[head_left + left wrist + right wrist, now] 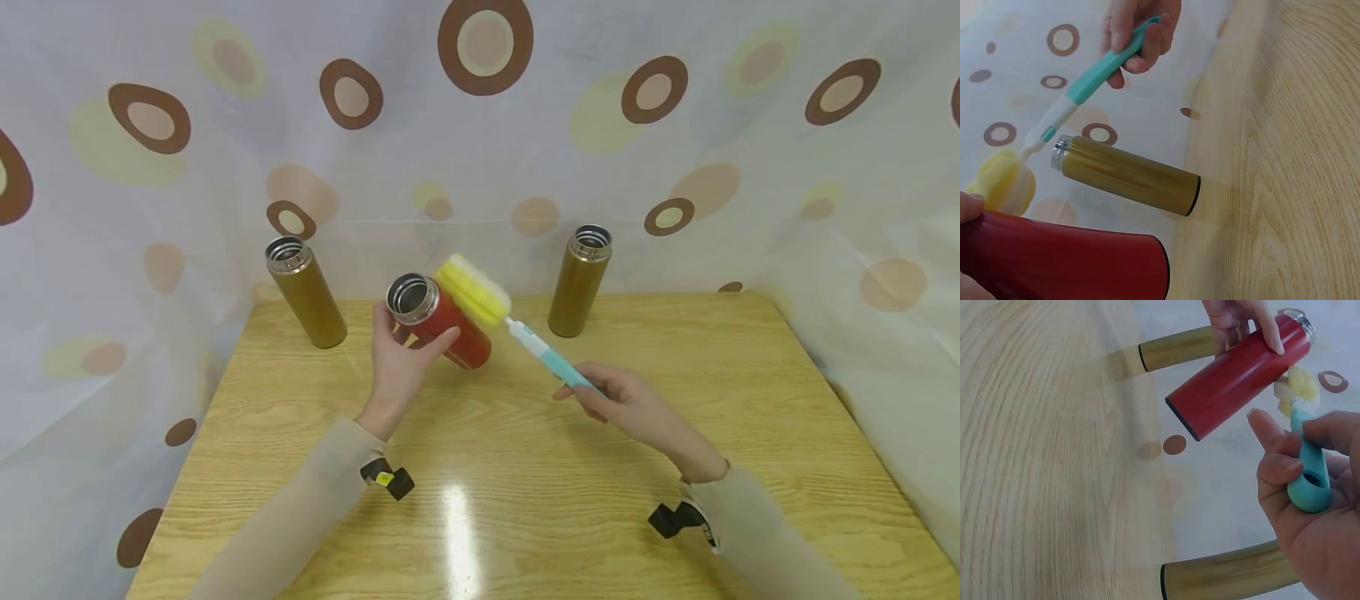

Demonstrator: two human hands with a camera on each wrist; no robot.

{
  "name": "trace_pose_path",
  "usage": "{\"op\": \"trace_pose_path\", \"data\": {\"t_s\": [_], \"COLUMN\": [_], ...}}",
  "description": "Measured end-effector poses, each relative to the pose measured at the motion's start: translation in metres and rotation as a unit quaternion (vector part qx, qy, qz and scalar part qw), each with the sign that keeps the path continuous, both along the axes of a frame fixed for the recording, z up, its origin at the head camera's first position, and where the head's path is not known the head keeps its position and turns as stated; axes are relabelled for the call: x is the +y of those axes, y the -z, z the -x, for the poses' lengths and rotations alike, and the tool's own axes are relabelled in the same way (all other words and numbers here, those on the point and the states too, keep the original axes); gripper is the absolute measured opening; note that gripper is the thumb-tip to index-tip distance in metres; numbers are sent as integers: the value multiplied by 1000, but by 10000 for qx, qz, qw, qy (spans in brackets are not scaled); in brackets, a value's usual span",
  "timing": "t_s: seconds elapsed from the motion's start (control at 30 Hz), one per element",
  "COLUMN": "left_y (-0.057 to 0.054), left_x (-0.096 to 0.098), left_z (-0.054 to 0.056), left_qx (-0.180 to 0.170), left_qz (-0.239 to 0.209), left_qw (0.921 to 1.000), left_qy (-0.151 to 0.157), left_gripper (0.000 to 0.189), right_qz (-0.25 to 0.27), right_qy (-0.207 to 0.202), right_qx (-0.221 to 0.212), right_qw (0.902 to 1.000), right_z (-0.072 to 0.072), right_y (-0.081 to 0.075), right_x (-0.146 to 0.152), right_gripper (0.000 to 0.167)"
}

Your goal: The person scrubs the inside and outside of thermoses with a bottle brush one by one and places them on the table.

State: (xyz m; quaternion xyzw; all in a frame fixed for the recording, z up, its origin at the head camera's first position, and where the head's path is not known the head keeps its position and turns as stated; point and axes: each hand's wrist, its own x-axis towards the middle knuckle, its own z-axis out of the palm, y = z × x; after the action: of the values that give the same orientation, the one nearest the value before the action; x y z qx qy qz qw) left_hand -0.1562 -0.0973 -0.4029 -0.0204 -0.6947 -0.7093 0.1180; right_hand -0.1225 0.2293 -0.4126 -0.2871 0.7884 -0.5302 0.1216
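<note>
My left hand (399,364) grips a red vacuum flask (467,340) near its neck, thumb on one side and fingers on the other. The flask is lidless and tilted, its steel mouth facing up and to the left in the head view; its base appears raised off the table. In my right hand (628,402) is a bottle brush, held by its turquoise handle (564,367) between thumb and fingers. The brush's yellow and white sponge head (474,290) is beside the flask's shoulder, outside the mouth. Whether sponge and flask touch, I cannot tell.
A gold flask (310,300) without a lid stands at the table's back left. Another lidless gold flask (577,287) stands at the back, right of the brush. Behind the wooden table (540,500) hangs a pale curtain (420,167) with brown and yellow spots.
</note>
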Motion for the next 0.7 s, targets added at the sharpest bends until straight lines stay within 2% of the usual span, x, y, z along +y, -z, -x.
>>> {"op": "trace_pose_path", "data": {"t_s": [0.27,0.53,0.7], "left_y": [-1,-3,-2], "left_x": [1,-1,-1], "left_z": [-1,0,0], "left_qx": [107,355,394], "left_qz": [-49,-180,-196], "left_qw": [9999,9992,9990], "left_qy": [-29,-86,-112], "left_gripper": [78,77,76], "right_qz": [-298,-766,-834], "right_qy": [227,565,608], "right_qx": [93,-124,-170], "right_qw": [9993,9954,9945], "right_z": [-2,-2,-3], "right_y": [6,16,18], "right_x": [-3,5,7], "right_gripper": [25,25,25]}}
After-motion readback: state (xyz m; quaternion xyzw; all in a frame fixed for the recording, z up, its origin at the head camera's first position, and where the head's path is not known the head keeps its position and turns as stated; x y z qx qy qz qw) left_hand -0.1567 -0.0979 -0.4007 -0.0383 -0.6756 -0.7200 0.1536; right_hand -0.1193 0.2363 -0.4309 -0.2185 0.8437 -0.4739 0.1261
